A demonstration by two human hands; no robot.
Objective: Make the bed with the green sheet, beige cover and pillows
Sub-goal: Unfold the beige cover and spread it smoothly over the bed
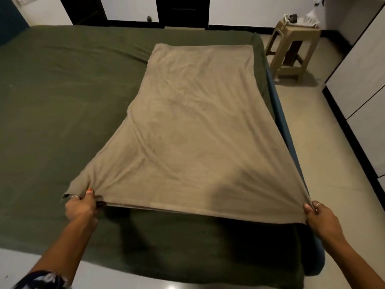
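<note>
Left hand (80, 207) is closed in a pinch on the near left corner of the beige cover (187, 126), thumb on top and fingers curled beneath; right hand (318, 215) is likewise clenched on the near right corner, at about 4 o'clock in the view, with the cloth gathered between thumb and fingers. The near hem is held lifted clear of the green sheet (62, 101) and stretched taut between the two fists, a shadow being cast beneath it; the far end of the cover is laid flat toward 12 o'clock, near the far right corner of the bed (279, 113), so that only the right-hand strip of the mattress is covered. The green sheet is already spread over the whole mattress, with shallow creases at 10 o'clock.

The cover is judged to be light, thin and wholly limp (radiating pull-lines are seen at each grip); no shape is kept by it unless tension is applied, and it appears to be folded along its length. It is best gripped at the corners or along the hem, since a hold taken mid-panel would only bunch it. No pillows are visible; a stool (291, 53) is seen at 1 o'clock on the floor.
</note>
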